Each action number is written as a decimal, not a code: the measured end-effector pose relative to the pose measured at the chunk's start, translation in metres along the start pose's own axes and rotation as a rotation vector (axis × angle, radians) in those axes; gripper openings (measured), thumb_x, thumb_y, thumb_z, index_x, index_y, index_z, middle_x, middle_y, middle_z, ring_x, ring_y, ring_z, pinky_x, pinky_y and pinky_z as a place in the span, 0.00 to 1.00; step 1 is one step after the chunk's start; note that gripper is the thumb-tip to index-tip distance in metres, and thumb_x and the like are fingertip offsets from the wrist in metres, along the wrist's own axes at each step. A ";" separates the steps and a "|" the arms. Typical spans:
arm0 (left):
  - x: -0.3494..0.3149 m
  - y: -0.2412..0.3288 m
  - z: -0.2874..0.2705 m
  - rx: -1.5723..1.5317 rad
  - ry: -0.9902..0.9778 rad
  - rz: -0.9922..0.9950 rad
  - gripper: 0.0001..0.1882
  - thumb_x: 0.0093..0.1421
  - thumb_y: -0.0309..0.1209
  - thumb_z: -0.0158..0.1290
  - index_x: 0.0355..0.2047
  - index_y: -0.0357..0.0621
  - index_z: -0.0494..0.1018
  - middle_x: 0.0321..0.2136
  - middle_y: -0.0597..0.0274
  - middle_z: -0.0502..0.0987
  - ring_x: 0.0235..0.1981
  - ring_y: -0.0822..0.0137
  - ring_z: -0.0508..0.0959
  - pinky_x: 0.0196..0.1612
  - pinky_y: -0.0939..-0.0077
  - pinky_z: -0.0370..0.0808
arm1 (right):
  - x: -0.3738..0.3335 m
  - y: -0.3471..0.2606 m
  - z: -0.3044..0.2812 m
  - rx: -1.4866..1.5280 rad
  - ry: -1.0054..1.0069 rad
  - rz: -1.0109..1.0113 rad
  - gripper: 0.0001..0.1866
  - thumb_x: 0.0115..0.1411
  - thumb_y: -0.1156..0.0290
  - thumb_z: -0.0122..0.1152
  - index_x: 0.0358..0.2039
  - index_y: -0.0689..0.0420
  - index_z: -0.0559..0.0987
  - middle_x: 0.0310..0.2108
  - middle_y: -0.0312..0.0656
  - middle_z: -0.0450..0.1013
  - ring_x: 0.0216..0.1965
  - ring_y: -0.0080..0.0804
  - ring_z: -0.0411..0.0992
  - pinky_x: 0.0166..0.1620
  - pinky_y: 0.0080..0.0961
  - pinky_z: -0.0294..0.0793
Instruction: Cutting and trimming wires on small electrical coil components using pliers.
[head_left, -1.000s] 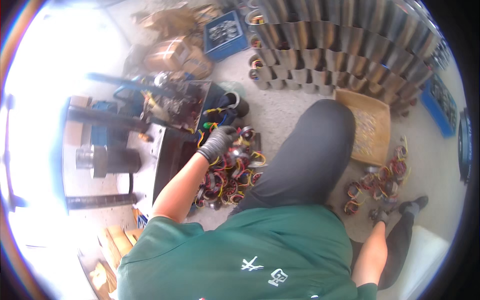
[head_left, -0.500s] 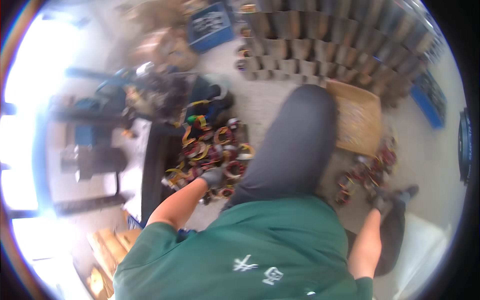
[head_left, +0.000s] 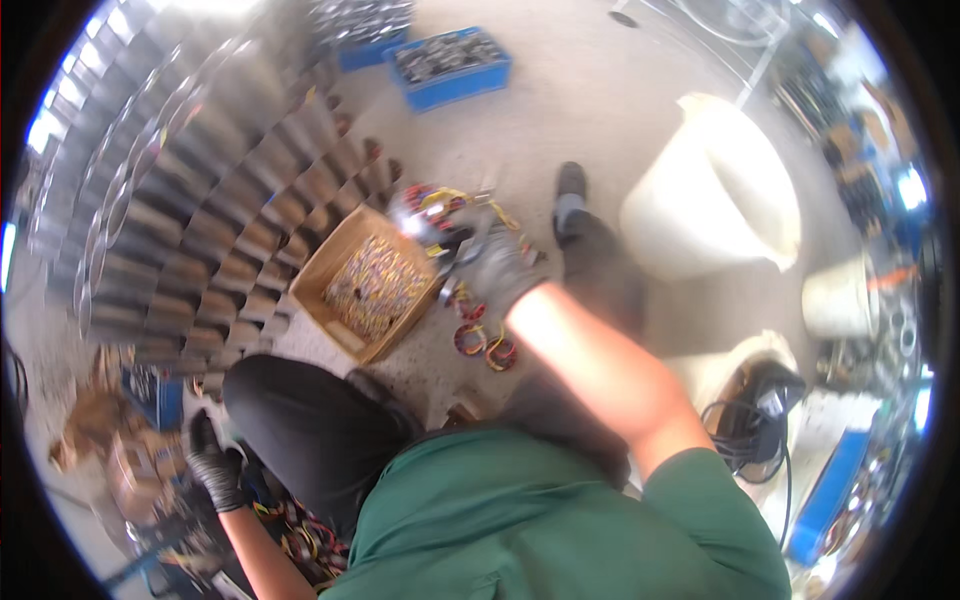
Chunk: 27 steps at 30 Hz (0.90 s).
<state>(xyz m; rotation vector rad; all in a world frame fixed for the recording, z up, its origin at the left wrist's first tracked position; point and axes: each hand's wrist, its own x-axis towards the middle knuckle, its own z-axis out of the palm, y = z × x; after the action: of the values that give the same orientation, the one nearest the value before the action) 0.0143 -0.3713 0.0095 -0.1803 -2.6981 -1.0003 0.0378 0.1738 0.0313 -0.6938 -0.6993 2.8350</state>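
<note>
My right hand (head_left: 497,265), in a grey glove, reaches out beside the cardboard box. Its fingers are curled round something dark, too blurred to make out. Just past it lie ring-shaped wire coils with red and yellow leads (head_left: 432,203); more coils (head_left: 485,343) rest on the floor below the hand. The cardboard box (head_left: 340,338) has many small coloured bits inside. My left hand (head_left: 213,465), also gloved, is held out at the lower left with the thumb apart from the fingers and nothing in it. Near it is a heap of coils and coloured wires (head_left: 305,535).
Rows of stacked metal tubes (head_left: 225,240) stand on the left. Blue crates of metal parts (head_left: 455,90) sit at the far side. To the right are a big white tub (head_left: 660,215), a smaller white bucket (head_left: 838,300) and a black cabled device (head_left: 765,400).
My view has swung to the right, bringing the white tub into sight. My left hand has come away from the coil heap. The right hand is now stretched out over the coils by the box.
</note>
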 end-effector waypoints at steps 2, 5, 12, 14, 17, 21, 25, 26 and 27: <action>0.057 0.069 -0.003 -0.251 0.044 0.079 0.17 0.62 0.24 0.48 0.52 0.36 0.69 0.46 0.63 0.73 0.46 0.68 0.71 0.53 0.74 0.68 | 0.010 0.027 0.007 0.109 0.037 0.019 0.09 0.48 0.67 0.61 0.31 0.51 0.75 0.27 0.39 0.74 0.25 0.31 0.73 0.22 0.32 0.69; 0.074 0.209 0.059 -0.267 -0.172 0.340 0.22 0.60 0.24 0.48 0.55 0.39 0.65 0.51 0.59 0.70 0.48 0.66 0.72 0.52 0.72 0.67 | -0.009 0.050 0.029 0.151 -0.154 0.232 0.15 0.49 0.62 0.60 0.37 0.54 0.78 0.27 0.36 0.77 0.21 0.23 0.71 0.17 0.25 0.67; 0.086 0.255 0.165 -0.191 -0.470 0.620 0.32 0.50 0.14 0.50 0.58 0.41 0.63 0.55 0.56 0.67 0.54 0.62 0.69 0.57 0.68 0.67 | -0.015 0.079 0.050 -0.026 -0.360 0.324 0.10 0.50 0.63 0.54 0.25 0.56 0.77 0.17 0.43 0.70 0.13 0.35 0.68 0.15 0.30 0.67; 0.102 0.228 0.180 -0.398 -0.462 0.506 0.28 0.54 0.18 0.49 0.57 0.41 0.63 0.55 0.57 0.67 0.53 0.63 0.69 0.57 0.67 0.67 | -0.003 0.081 0.051 -0.084 -0.302 0.333 0.14 0.53 0.58 0.55 0.24 0.57 0.78 0.14 0.40 0.70 0.11 0.32 0.67 0.14 0.29 0.67; 0.103 0.219 0.179 -0.528 -0.527 0.392 0.28 0.60 0.30 0.51 0.60 0.43 0.59 0.52 0.58 0.67 0.53 0.63 0.68 0.57 0.66 0.66 | -0.005 0.064 0.052 -0.610 -0.147 0.018 0.27 0.53 0.49 0.59 0.40 0.63 0.74 0.21 0.47 0.75 0.20 0.39 0.74 0.24 0.34 0.73; 0.124 0.167 0.172 -0.524 -0.640 0.178 0.31 0.61 0.37 0.53 0.61 0.42 0.56 0.54 0.57 0.65 0.55 0.61 0.66 0.59 0.66 0.64 | 0.014 0.083 0.070 -0.653 0.008 -0.096 0.31 0.47 0.49 0.64 0.41 0.64 0.74 0.25 0.52 0.77 0.31 0.44 0.77 0.36 0.33 0.75; 0.143 0.153 0.184 -0.528 -0.800 0.032 0.25 0.62 0.30 0.49 0.59 0.42 0.58 0.53 0.55 0.67 0.55 0.61 0.68 0.57 0.66 0.67 | 0.020 0.088 0.060 -0.543 -0.144 0.146 0.25 0.44 0.50 0.64 0.30 0.62 0.78 0.25 0.50 0.77 0.30 0.42 0.77 0.36 0.34 0.75; 0.144 0.153 0.185 -0.632 -0.872 -0.075 0.22 0.63 0.27 0.47 0.58 0.42 0.60 0.53 0.55 0.68 0.54 0.61 0.69 0.56 0.66 0.68 | 0.019 0.091 0.058 -0.540 -0.152 0.150 0.25 0.44 0.50 0.64 0.30 0.62 0.78 0.25 0.50 0.77 0.30 0.42 0.77 0.36 0.34 0.75; 0.135 0.149 0.189 -0.378 -0.800 0.169 0.16 0.64 0.26 0.43 0.53 0.41 0.65 0.49 0.55 0.71 0.50 0.61 0.73 0.54 0.65 0.71 | 0.019 0.094 0.055 -0.594 -0.092 0.169 0.27 0.44 0.50 0.64 0.33 0.63 0.77 0.27 0.50 0.77 0.31 0.42 0.77 0.36 0.33 0.75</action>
<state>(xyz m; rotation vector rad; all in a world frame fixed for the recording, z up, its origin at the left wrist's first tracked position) -0.1224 -0.1318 0.0025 -1.0637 -3.0194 -1.6422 -0.0068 0.0728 0.0222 -0.7224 -1.6026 2.8176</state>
